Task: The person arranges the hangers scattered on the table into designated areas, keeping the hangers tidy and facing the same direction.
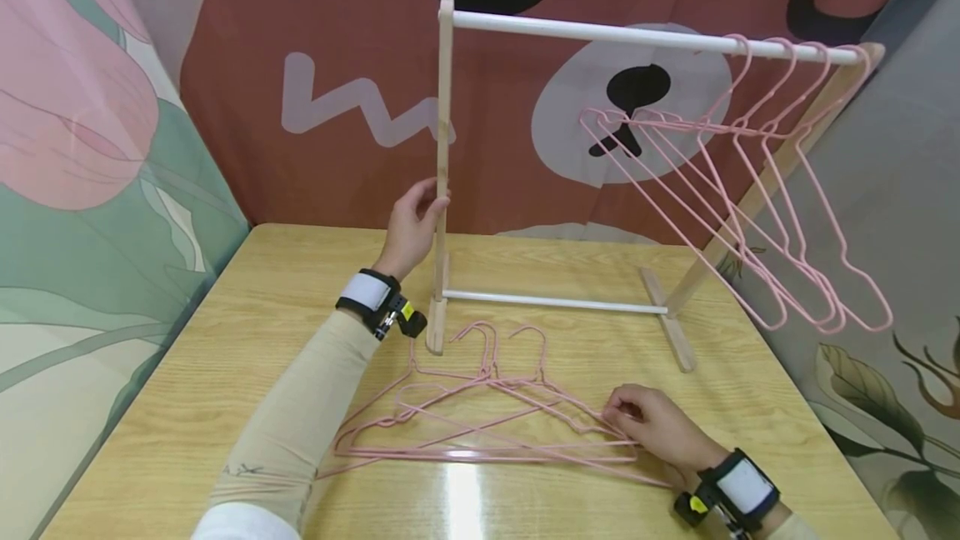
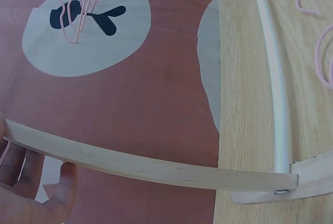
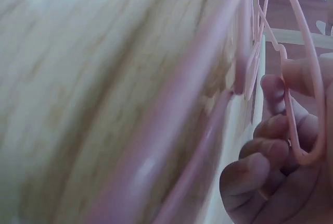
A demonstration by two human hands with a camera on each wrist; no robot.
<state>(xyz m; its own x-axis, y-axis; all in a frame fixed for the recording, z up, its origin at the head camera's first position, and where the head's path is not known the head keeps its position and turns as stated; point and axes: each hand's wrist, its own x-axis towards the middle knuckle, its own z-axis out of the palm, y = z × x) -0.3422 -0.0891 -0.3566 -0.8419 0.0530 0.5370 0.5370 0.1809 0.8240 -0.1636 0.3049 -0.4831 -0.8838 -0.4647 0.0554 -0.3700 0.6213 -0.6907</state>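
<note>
My left hand [image 1: 411, 227] holds the left wooden post [image 1: 443, 98] of a garment rack about midway up. In the left wrist view, its fingers curl around the post's edge. Low over the table's right half, my right hand [image 1: 660, 427] pinches a pink clothes hanger [image 3: 300, 13] near one rounded end, thumb and index finger on the wire. That hanger overlaps several other pink hangers [image 1: 420, 454] lying crossed on the table, hooks toward the rack. More pink hangers [image 1: 738, 130] hang bunched at the right end of the rack's white top rod [image 1: 570, 26].
The rack stands on the wooden table [image 1: 225, 357], with a lower white rod [image 1: 555, 301] between its feet. Its right foot [image 1: 670, 323] lies beyond my right hand. Behind the table hangs a reddish-brown cloth [image 1: 337, 182] with a cartoon print; patterned cloths flank both sides.
</note>
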